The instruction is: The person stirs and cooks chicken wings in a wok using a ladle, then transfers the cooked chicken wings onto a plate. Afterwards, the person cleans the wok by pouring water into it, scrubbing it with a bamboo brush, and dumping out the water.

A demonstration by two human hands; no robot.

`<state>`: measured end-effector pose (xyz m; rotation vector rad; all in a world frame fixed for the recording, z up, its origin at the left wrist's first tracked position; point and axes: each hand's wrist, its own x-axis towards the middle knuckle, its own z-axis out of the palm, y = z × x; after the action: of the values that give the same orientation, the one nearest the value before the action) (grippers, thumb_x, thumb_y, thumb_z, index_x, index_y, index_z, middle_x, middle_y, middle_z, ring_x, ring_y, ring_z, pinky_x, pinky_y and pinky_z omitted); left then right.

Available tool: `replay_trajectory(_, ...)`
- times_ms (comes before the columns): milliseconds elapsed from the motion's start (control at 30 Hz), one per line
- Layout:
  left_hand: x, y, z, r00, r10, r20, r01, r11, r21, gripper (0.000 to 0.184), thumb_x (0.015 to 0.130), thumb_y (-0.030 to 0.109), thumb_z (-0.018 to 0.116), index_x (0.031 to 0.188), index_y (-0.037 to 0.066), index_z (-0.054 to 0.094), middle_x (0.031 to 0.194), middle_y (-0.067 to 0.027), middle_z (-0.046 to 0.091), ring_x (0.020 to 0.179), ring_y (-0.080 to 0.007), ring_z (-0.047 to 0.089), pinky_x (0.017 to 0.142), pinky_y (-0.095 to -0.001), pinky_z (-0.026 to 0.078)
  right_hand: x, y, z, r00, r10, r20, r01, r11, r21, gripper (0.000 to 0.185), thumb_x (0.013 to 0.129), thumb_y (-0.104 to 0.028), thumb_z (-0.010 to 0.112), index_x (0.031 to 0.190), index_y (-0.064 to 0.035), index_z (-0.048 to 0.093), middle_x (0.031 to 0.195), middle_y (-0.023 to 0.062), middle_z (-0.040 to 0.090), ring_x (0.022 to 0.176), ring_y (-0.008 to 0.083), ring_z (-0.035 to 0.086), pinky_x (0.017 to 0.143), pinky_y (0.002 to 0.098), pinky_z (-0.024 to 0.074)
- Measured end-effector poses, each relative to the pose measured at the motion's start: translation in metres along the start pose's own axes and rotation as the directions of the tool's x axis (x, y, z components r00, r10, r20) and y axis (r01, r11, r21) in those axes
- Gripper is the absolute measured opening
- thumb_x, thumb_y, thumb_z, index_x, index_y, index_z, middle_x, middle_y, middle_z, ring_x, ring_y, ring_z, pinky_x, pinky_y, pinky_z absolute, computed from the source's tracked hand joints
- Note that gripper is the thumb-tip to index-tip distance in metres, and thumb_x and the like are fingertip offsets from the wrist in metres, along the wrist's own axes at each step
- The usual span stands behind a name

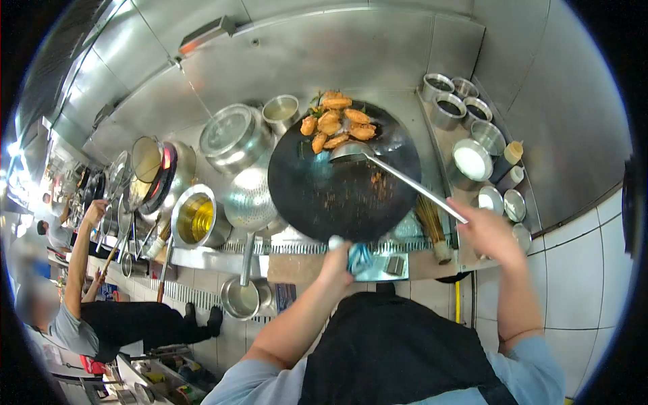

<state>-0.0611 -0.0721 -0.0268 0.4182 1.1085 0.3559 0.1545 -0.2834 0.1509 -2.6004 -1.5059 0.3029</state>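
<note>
A black wok fills the middle of the view. Browned, fried-looking pieces resembling chicken wings lie at its far side, with some green leaves among them. Small brown bits are scattered over the wok's surface. My right hand is closed around the end of a long metal ladle, whose bowl rests beside the pieces. At the wok's near rim my left hand grips a blue-and-white cloth; the part of the wok under it is hidden.
Left of the wok are a perforated strainer, a pot of yellow oil and a lidded pot. Seasoning containers and bottles line the right side. A bamboo brush lies near the right rim. A co-worker stands far left.
</note>
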Motion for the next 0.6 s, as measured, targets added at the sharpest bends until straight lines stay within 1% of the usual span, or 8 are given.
replay_trajectory(67, -0.001, 0.017, 0.009, 0.995, 0.048, 0.090, -0.039, 0.995, -0.094, 0.018, 0.097, 0.018, 0.048, 0.099, 0.004, 0.059, 0.083, -0.0087, 0.067, 0.075, -0.0242, 0.068, 0.071, -0.0414, 0.057, -0.012, 0.016, -0.030, 0.980, -0.068, 0.186, 0.014, 0.961, 0.275, 0.056, 0.088, -0.017, 0.064, 0.141, -0.0227, 0.047, 0.088, 0.0166, 0.067, 0.081, 0.0312, 0.067, 0.074, 0.0423, 0.0517)
replay_trajectory(200, -0.041, 0.062, 0.044, 0.975, 0.070, 0.211, -0.027, 0.980, -0.200, 0.021, 0.096, 0.021, 0.048, 0.090, 0.006, 0.062, 0.080, -0.0068, 0.066, 0.070, -0.0228, 0.067, 0.070, -0.0404, 0.057, -0.008, 0.022, -0.070, 0.928, -0.232, 0.291, 0.173, 0.961, 0.215, 0.059, 0.088, -0.014, 0.064, 0.142, -0.0261, 0.046, 0.091, 0.0155, 0.067, 0.081, 0.0279, 0.066, 0.074, 0.0402, 0.0502)
replay_trajectory(267, -0.033, 0.070, 0.047, 0.954, 0.038, 0.296, 0.007, 0.989, -0.149, 0.026, 0.097, 0.029, 0.048, 0.081, 0.014, 0.062, 0.076, -0.0050, 0.066, 0.068, -0.0225, 0.064, 0.070, -0.0422, 0.054, 0.009, -0.014, -0.068, 0.904, 0.021, 0.428, -0.056, 0.996, 0.068, 0.057, 0.088, -0.014, 0.063, 0.141, -0.0263, 0.047, 0.094, 0.0161, 0.066, 0.084, 0.0299, 0.065, 0.077, 0.0414, 0.0492)
replay_trajectory(300, 0.000, 0.066, 0.040, 0.953, 0.028, 0.302, 0.019, 0.988, -0.151, 0.026, 0.097, 0.030, 0.048, 0.082, 0.014, 0.062, 0.075, -0.0047, 0.066, 0.069, -0.0219, 0.065, 0.071, -0.0419, 0.054, 0.018, -0.005, -0.027, 0.970, -0.158, 0.187, 0.139, 0.984, 0.108, 0.053, 0.090, -0.014, 0.060, 0.141, -0.0246, 0.048, 0.091, 0.0166, 0.066, 0.085, 0.0323, 0.065, 0.078, 0.0432, 0.0496)
replay_trajectory(367, 0.013, 0.051, 0.033, 0.975, 0.099, 0.197, -0.087, 0.994, -0.070, 0.026, 0.097, 0.030, 0.048, 0.083, 0.013, 0.062, 0.077, -0.0047, 0.066, 0.070, -0.0217, 0.065, 0.071, -0.0414, 0.055, 0.036, -0.040, 0.012, 0.995, -0.043, 0.085, 0.055, 0.987, -0.149, 0.055, 0.091, -0.014, 0.057, 0.143, -0.0230, 0.044, 0.089, 0.0180, 0.065, 0.082, 0.0347, 0.065, 0.075, 0.0466, 0.0508)
replay_trajectory(400, 0.039, 0.036, 0.015, 0.979, 0.109, 0.172, -0.111, 0.994, 0.002, 0.023, 0.098, 0.026, 0.046, 0.094, 0.009, 0.062, 0.080, -0.0059, 0.067, 0.071, -0.0216, 0.066, 0.068, -0.0412, 0.056, 0.046, -0.052, 0.034, 0.998, 0.020, 0.062, -0.005, 0.973, -0.232, 0.055, 0.091, -0.014, 0.055, 0.144, -0.0221, 0.042, 0.085, 0.0172, 0.064, 0.082, 0.0345, 0.066, 0.072, 0.0466, 0.0517)
replay_trajectory(467, 0.045, 0.017, 0.001, 0.998, 0.034, 0.055, -0.037, 0.998, 0.051, 0.023, 0.097, 0.022, 0.045, 0.107, 0.005, 0.059, 0.086, -0.0073, 0.068, 0.074, -0.0219, 0.067, 0.067, -0.0406, 0.056, 0.047, -0.058, 0.061, 0.996, 0.038, -0.086, -0.055, 0.977, -0.205, 0.054, 0.093, -0.014, 0.052, 0.144, -0.0250, 0.042, 0.079, 0.0162, 0.063, 0.078, 0.0342, 0.065, 0.067, 0.0463, 0.0518)
replay_trajectory(600, 0.032, 0.021, 0.000, 0.999, 0.028, 0.029, -0.031, 0.995, 0.096, 0.022, 0.096, 0.018, 0.046, 0.109, 0.003, 0.057, 0.088, -0.0085, 0.068, 0.071, -0.0234, 0.068, 0.065, -0.0407, 0.057, -0.002, -0.040, 0.000, 0.996, 0.085, -0.008, -0.085, 0.994, -0.062, 0.060, 0.088, -0.015, 0.061, 0.143, -0.0321, 0.043, 0.082, 0.0168, 0.064, 0.076, 0.0364, 0.063, 0.071, 0.0454, 0.0498)
